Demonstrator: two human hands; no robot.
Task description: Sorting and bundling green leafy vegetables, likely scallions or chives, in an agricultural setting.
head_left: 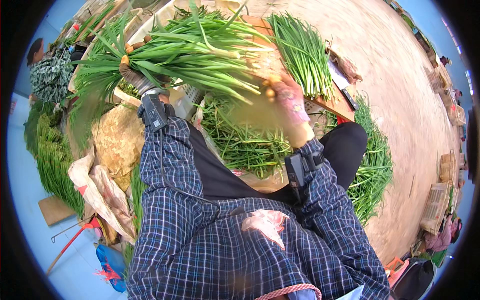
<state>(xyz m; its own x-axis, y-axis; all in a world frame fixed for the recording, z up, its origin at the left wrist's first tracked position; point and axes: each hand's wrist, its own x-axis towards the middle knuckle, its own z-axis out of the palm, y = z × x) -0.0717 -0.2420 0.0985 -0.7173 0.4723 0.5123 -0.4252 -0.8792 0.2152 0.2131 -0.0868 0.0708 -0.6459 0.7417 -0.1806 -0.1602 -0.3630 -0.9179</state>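
A large bunch of garlic chives (200, 55), long green leaves with pale stem ends, is held up at the upper left. My left hand (136, 72), in a worn glove, grips it around the leafy part, and the stem ends point right. By those stem ends is my right hand (287, 97), in a pink glove with yellowish fingertips. Its fingers are curled together and somewhat blurred; whether anything is pinched in them is hidden. Beyond it another bunch of chives (302, 55) lies on a wooden board (261, 30), beside a knife with a black handle (350, 99).
Loose chive leaves (240, 135) are heaped between my legs, with more (372, 170) beside my right knee. Bundled chives (55, 160) and a pale sack (117, 135) stand at the left. A person (50, 75) sits at the far left. Crates (435, 205) line the right side.
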